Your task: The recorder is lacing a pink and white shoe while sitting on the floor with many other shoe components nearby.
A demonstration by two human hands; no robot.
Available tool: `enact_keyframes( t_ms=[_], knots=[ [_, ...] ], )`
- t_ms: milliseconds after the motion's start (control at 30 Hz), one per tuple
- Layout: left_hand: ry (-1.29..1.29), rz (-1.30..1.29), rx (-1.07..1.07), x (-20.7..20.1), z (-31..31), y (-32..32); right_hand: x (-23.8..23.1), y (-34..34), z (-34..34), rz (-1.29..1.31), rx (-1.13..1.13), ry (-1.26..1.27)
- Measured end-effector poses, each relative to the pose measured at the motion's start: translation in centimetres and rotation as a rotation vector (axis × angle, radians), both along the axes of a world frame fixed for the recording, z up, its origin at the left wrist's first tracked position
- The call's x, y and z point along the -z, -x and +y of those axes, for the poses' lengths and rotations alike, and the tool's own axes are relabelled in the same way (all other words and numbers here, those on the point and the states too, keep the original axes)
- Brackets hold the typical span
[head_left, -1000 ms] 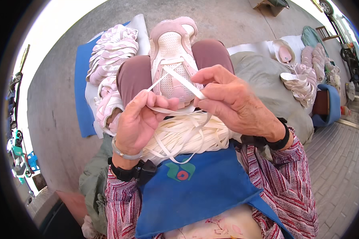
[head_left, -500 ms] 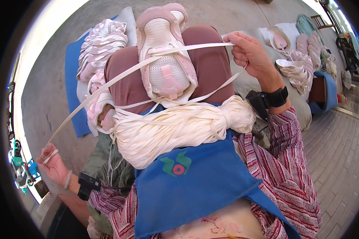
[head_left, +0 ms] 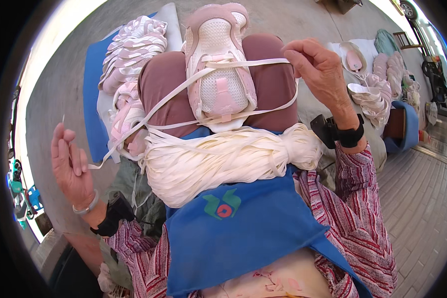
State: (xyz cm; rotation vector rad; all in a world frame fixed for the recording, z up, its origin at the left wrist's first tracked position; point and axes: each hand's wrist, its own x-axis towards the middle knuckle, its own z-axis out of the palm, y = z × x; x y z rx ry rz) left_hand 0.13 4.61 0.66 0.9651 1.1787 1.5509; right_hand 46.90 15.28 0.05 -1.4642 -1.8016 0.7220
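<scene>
A pink and white mesh shoe upper (head_left: 222, 97) lies between my knees, with a flat white lace (head_left: 171, 94) running across it. My right hand (head_left: 320, 72), beyond the shoe upper's right side, pinches the lace between thumb and forefinger. Low on the left, my left hand (head_left: 74, 164) is closed around the lace's other length; a thin pale tip pokes up past its fingers. The lace sags a little near that hand. Across my lap rests a thick tied bundle of cream laces (head_left: 218, 159), above my blue apron (head_left: 243, 243).
To the left, stacked pink and white shoe uppers (head_left: 136, 49) sit by a blue cloth (head_left: 93, 94). Another upper (head_left: 126, 114) is beside my left knee. More uppers (head_left: 372, 97) lie at the right, near a blue-sided container (head_left: 407, 126) and a small wooden stool (head_left: 406, 39).
My left hand has come up and inward, its fingers now pointing upward, and the lace has slackened near it. My right hand still pinches the lace, its wrist slightly turned.
</scene>
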Motion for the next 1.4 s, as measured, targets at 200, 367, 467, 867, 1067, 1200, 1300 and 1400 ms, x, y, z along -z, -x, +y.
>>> enact_keyframes(
  t_ms=[200,367,467,867,1067,1200,1300,1400],
  knots=[
    [0.16,0.198,0.274,-0.9,4.9,-14.6,0.4,4.0,-0.8,-0.194,-0.379,-0.275],
    [0.194,0.181,0.328,1.1,5.5,-17.6,0.1,3.3,-0.1,-0.217,-0.429,-0.182],
    [-0.158,0.514,0.249,3.0,6.1,-18.5,0.3,2.2,0.7,-0.168,-0.39,-0.156],
    [-0.104,0.827,0.256,3.5,8.4,-17.5,0.3,0.7,-3.3,-0.494,-0.688,0.002],
    [-0.23,0.948,0.095,1.3,6.5,-17.3,0.9,-0.5,-2.2,-0.385,-0.526,-0.047],
    [0.03,0.76,0.204,1.2,4.6,-18.2,-0.1,-2.0,-1.3,-0.392,-0.345,0.023],
    [0.126,0.724,0.181,2.5,4.3,-17.6,-0.6,-1.7,-1.7,-0.484,-0.324,-0.026],
    [0.144,0.837,0.163,1.7,5.2,-18.0,-1.3,-0.1,-2.7,-0.307,-0.44,-0.023]
  ],
)
